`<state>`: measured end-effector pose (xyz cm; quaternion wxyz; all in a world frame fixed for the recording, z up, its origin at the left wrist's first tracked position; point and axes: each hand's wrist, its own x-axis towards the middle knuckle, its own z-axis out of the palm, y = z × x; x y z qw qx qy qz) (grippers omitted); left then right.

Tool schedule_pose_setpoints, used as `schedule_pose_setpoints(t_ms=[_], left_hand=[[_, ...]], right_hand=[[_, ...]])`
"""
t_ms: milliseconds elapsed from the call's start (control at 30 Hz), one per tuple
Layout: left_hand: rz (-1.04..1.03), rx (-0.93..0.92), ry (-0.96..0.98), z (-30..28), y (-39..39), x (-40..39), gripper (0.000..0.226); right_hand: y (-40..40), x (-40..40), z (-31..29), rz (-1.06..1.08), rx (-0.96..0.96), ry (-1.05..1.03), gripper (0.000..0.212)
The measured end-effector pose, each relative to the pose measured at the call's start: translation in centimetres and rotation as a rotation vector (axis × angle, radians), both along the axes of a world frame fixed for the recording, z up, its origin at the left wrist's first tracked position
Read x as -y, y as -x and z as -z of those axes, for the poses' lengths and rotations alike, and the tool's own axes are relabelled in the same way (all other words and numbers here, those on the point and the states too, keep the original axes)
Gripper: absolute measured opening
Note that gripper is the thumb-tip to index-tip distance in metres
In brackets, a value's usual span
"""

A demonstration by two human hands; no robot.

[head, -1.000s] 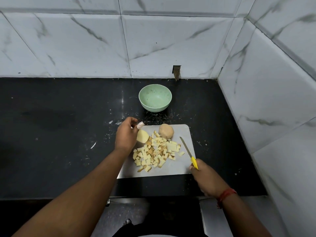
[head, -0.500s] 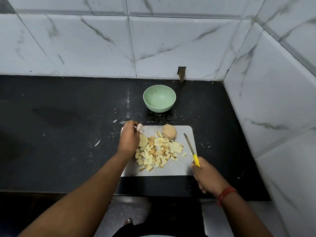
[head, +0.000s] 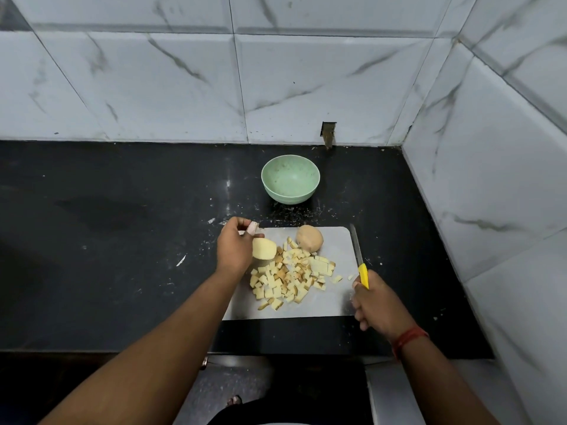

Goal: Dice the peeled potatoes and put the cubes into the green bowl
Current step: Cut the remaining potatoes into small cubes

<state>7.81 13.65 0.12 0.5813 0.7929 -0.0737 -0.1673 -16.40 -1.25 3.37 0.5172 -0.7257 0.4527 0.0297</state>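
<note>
So the left hand has a potato half gripped at the far left corner of the cutting board, fingers curled round it with the cut face pointing right toward the pile. Looks to me like it's being kept clear of the cubes so it can be set down flat for slicing, which makes sense since a flat face down won't roll. The right hand is wrapped round the yellow-handled knife, parked along the right edge of the board with the blade pointing away toward the wall, so the edge is out of the way while the other hand sorts the potato out. The diced cubes sit in a loose heap mid-board, some browned already. A whole peeled potato waits at the far edge of the board, touching the heap. The green bowl is on the black counter just beyond the board, near the back wall, and I see no cubes in it yet, only specks. I'd guess it's there so the heap can be scooped straight forward. Roughly halfway through, I reckon, with a half and a whole potato left.
</note>
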Motion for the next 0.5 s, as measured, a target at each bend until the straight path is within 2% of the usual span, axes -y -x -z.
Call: schedule_pose_setpoints(t_ms=[167, 233, 367, 500], left_hand=[[0.027, 0.070, -0.151, -0.6, -0.1, 0.3, 0.010], [0.041, 0.060, -0.149, -0.4, -0.1, 0.3, 0.011], [-0.016, -0.112, -0.023, -0.8, 0.4, 0.3, 0.009], [-0.064, -0.288, 0.083, -1.5, 1.2, 0.6, 0.010]], right_hand=[[-1.3, 0.6, 0.7, 0.122, 0.073, 0.008, 0.015], [-1.9, 1.1, 1.7, 0.141, 0.081, 0.103, 0.015], [-3.3, 1.6, 3.0, 0.140, 0.006, 0.293, 0.018], [-5.0, 1.0, 2.9, 0.090, 0.001, 0.315, 0.019]])
